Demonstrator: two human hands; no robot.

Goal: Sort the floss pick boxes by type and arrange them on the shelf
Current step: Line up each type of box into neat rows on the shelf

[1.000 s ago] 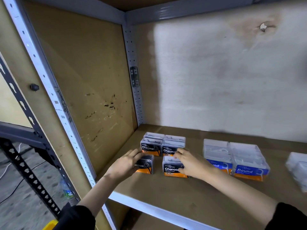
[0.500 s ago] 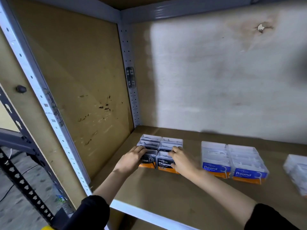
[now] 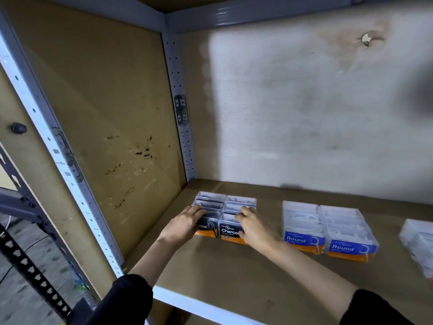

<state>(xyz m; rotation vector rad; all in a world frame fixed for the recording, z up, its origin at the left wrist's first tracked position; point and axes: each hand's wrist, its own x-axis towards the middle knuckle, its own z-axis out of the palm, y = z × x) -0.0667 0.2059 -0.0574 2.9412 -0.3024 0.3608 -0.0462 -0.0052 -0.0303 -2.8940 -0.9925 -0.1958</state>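
Observation:
Several black-labelled Charcoal floss pick boxes [image 3: 228, 231] stand in two tight columns at the left end of the brown shelf board [image 3: 225, 273]. My left hand [image 3: 181, 225] holds the front-left Charcoal box [image 3: 206, 227], fingers curled over its top. My right hand [image 3: 254, 227] grips the front-right Charcoal box, thumb on its front face. To the right, two columns of blue-labelled Round boxes [image 3: 328, 231] stand apart from them.
More clear boxes [image 3: 419, 245], blurred, sit at the far right edge. The brown side panel [image 3: 105, 137] and perforated posts bound the left; the pale back wall [image 3: 304, 113] closes the rear. A white rail [image 3: 199, 303] edges the shelf front.
Both hands pushed the two front Charcoal boxes back against the rear ones, closing the gap. The Round boxes stayed put.

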